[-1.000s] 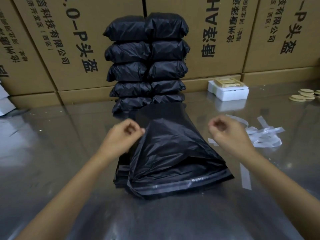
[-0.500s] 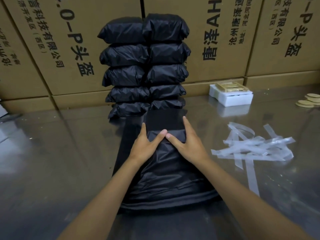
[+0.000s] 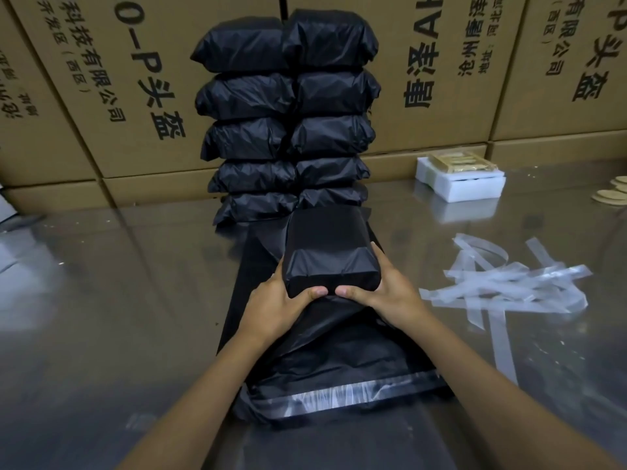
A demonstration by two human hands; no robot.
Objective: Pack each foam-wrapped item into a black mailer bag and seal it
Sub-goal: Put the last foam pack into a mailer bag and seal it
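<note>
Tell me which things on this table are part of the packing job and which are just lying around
Job: packed parcel gripped by left hand and right hand; mailer bags; stacked parcels; foam-wrapped item.
Lying about: peeled strips; round discs; cartons.

The mailer bag (image 3: 330,262) is glossy black, its adhesive strip (image 3: 356,395) a clear, silvery band. The stacked parcels (image 3: 288,120) at the far side are the same black. The cardboard boxes (image 3: 458,79) behind are plain tan with black printed characters. The foam tray (image 3: 461,184) on the right is white, holding something golden yellow. The peeled liner strips (image 3: 509,286) are translucent white. The table (image 3: 118,300) is reflective grey.
</note>
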